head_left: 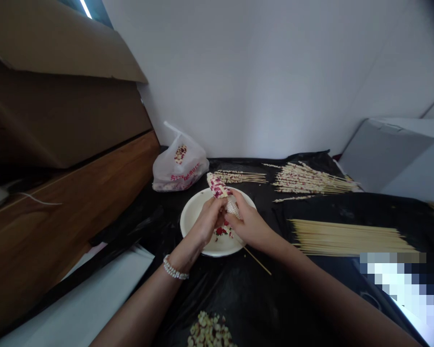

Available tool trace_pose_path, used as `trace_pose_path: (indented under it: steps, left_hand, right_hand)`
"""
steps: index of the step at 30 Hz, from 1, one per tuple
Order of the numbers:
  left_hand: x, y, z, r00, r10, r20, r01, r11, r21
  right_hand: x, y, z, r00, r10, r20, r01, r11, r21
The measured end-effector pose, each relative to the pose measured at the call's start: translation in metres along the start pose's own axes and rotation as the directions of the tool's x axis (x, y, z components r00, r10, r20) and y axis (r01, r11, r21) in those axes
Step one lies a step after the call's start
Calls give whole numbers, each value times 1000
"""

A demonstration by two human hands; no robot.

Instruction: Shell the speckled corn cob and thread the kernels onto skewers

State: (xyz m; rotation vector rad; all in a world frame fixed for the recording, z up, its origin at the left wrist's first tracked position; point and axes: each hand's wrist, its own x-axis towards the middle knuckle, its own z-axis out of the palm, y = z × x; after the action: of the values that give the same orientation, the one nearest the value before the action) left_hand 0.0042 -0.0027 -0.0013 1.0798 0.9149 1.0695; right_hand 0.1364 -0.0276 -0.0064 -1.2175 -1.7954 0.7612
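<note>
Over a white basin (188,212) I hold an ear of corn (219,187) with white and dark red kernels. Its far end points away from me, while the stretch near my fingers looks paler. My left hand (211,217), with a beaded bracelet at the wrist, is closed around its left side. From the right, my right hand (248,219) grips the same ear, thumb pressed inward. Loose kernels (222,230) and a red printed pattern show in the basin below. A single thin stick (258,261) pokes out past the basin's near rim.
Behind the basin stands a plastic bag (181,166) holding kernels. Skewers threaded with kernels (307,180) lie at the back right, bare skewers (350,237) nearer. Loose kernels (210,332) are heaped at the front. Cardboard box (65,115) at left; pale box (401,159) at right.
</note>
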Motion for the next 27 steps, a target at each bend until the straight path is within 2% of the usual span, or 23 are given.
trace_pose_path:
  steps: [4, 8, 14, 22, 27]
  left_hand:
    - [2, -2, 1, 998, -69, -9, 69, 998, -4]
    - [1, -1, 2, 997, -54, -45, 52, 997, -49]
    - [0, 8, -2, 986, -130, 104, 150, 965, -216]
    - [1, 4, -3, 990, -103, 93, 120, 971, -206]
    - [2, 5, -3, 987, -129, 95, 148, 963, -226]
  right_hand:
    - [-1, -1, 3, 1000, -18, -7, 18, 999, -38]
    - [-1, -2, 3, 1000, -13, -4, 13, 999, -36]
    - [1, 0, -1, 999, 30, -37, -30, 1000, 8]
    - [0, 0, 2, 997, 32, -67, -30, 999, 34]
    - [0, 1, 2, 997, 19, -70, -18, 1000, 17]
